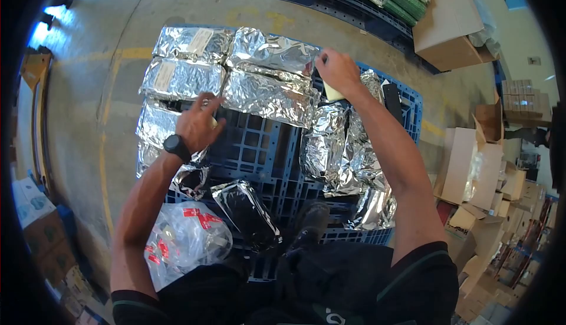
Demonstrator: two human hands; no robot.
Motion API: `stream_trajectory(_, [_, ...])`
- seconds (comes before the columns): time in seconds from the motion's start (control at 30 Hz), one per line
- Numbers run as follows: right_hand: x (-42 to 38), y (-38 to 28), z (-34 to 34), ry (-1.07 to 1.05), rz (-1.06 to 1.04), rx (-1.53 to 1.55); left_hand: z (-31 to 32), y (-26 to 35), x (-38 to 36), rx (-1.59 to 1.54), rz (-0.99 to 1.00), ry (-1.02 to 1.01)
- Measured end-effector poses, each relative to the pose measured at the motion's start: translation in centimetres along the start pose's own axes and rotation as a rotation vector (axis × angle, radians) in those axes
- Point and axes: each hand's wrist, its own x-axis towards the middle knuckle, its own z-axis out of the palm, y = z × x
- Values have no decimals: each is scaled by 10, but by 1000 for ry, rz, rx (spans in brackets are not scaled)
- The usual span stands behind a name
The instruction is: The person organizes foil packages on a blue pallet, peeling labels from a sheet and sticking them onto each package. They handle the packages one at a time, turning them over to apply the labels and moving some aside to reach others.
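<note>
Silver foil-wrapped packages lie side by side on a blue plastic pallet (253,142). My left hand (197,126) is over the left part, fingers apart, close to the near edge of a labelled foil package (186,78). My right hand (340,73) has its fingers curled at the right end of a long foil package (272,51); what they grip, if anything, is hidden. A pale yellow piece (333,93) shows beneath that hand. Another long foil package (268,96) lies between my hands. More foil packages (321,154) fill the pallet's right side.
A dark wrapped package (246,213) lies near my feet, beside a clear plastic bag (191,236) with red markings. Behind stands another loaded pallet (354,12) with a cardboard box (451,27). Open cartons (471,163) are piled on the right; a yellow pallet jack (36,83) stands left.
</note>
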Motion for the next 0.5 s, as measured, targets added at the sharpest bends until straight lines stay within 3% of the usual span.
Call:
stream_trajectory(0.07, [-26, 10, -7, -290, 132, -217, 13, 7, -25, -57, 286, -177])
stream_trajectory(0.1, [-36, 8, -5, -290, 127, -226, 8, 22, -35, -72, 313, -410])
stream_trajectory(0.13, [-47, 6, -4, -460, 77, -396, 17, 22, -47, 24, 464, -484])
stream_trajectory(0.17, [-53, 5, -2, -628, 26, -569, 23, 24, -56, 19, 462, -477])
stream_trajectory(0.23, [-56, 7, 5, -636, 19, -561, 30, 30, -71, 145, 575, -824])
stream_trajectory(0.3, [-55, 7, 4, -639, 15, -556, 30, 35, -77, 228, 585, -858])
stream_trajectory(0.37, [-50, 4, -3, -861, 61, -509, 30, 41, -82, 308, 586, -889])
stream_trajectory(0.5, [-65, -31, -35, -997, 145, -551, 42, 32, -101, 359, 657, -825])
